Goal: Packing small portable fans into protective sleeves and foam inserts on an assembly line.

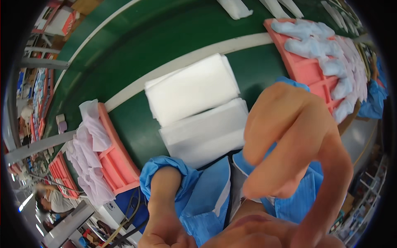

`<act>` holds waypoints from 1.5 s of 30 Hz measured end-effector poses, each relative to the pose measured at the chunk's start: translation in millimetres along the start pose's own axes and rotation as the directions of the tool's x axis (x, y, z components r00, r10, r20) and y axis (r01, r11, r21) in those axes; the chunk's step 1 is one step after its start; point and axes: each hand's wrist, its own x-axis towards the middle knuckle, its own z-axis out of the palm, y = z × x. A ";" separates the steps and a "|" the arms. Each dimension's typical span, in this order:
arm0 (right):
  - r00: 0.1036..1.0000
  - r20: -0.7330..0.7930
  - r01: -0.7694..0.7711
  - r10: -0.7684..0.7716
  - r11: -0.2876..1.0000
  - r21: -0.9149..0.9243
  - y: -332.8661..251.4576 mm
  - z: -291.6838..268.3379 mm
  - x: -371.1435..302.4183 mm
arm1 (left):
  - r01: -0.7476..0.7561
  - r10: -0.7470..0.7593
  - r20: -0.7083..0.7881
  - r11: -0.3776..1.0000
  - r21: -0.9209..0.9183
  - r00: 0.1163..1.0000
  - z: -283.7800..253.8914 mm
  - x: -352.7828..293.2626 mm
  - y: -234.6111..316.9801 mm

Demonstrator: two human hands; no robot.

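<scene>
My right hand (289,136) is raised very close to the camera and looks large. Most of its fingers are curled, and one reaches down toward the lower edge; whatever its tip touches is hidden. Low in the picture is my left hand (167,235), its fingers bent inward and cut off by the edge, so anything in them cannot be made out. A blue sleeve (165,177) is bunched around the left forearm. Beyond the hands, a stack of white folded sheets (190,91) lies on the green table, beside a nearer, more see-through stack (206,134). Neither hand touches them.
A pink divided tray (118,161) at the left has lilac cloth-like pieces (89,157) draped over it. Another pink tray (285,51) at the right bears light-blue and lilac pieces (331,49). White packets (235,8) lie at the far side. Another person (58,200) is at the lower left.
</scene>
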 end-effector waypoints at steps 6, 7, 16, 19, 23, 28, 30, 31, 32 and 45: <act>0.992 0.028 0.118 -0.127 0.971 0.209 -15.5 2.2 -11.5 | 0.079 -0.076 0.069 0.996 -0.036 0.995 6.5 -10.4 -1.4; 0.992 0.049 0.105 -0.120 0.967 0.231 -13.0 3.0 -18.4 | 0.084 -0.081 0.073 0.996 -0.035 0.994 8.0 -11.2 -0.7; 0.978 0.183 0.023 -0.095 0.931 0.365 -23.3 -7.7 -13.5 | 0.084 -0.082 0.040 0.995 -0.061 0.996 11.7 -7.8 -1.5; 0.951 0.307 -0.089 -0.049 0.904 0.418 -18.9 -15.6 -0.7 | 0.157 -0.155 0.117 0.988 -0.011 0.981 9.3 -2.7 2.5; 0.815 0.577 -0.240 -0.056 0.873 0.424 -14.3 -21.3 25.5 | 0.176 -0.179 0.082 0.984 0.038 0.980 8.5 -2.2 5.8; 0.828 0.555 -0.244 -0.078 0.841 0.483 -11.4 -24.8 22.3 | 0.158 -0.158 0.050 0.987 -0.006 0.986 12.1 -3.0 1.3; 0.822 0.560 -0.239 -0.104 0.829 0.505 -11.9 -18.4 24.7 | 0.162 -0.159 0.078 0.986 -0.027 0.984 10.2 6.5 -0.5; 0.848 0.521 -0.215 -0.097 0.836 0.505 -13.3 -16.1 20.5 | 0.160 -0.158 0.071 0.987 -0.027 0.985 9.1 2.1 -1.6; 0.872 0.481 -0.190 -0.091 0.843 0.504 -13.1 -15.4 17.1 | 0.157 -0.153 0.061 0.986 -0.060 0.986 8.1 -2.2 -2.6; 0.952 0.287 -0.047 -0.110 0.871 0.489 -16.7 -9.2 -8.6 | 0.173 -0.171 0.041 0.982 -0.072 0.985 10.2 -3.9 -0.9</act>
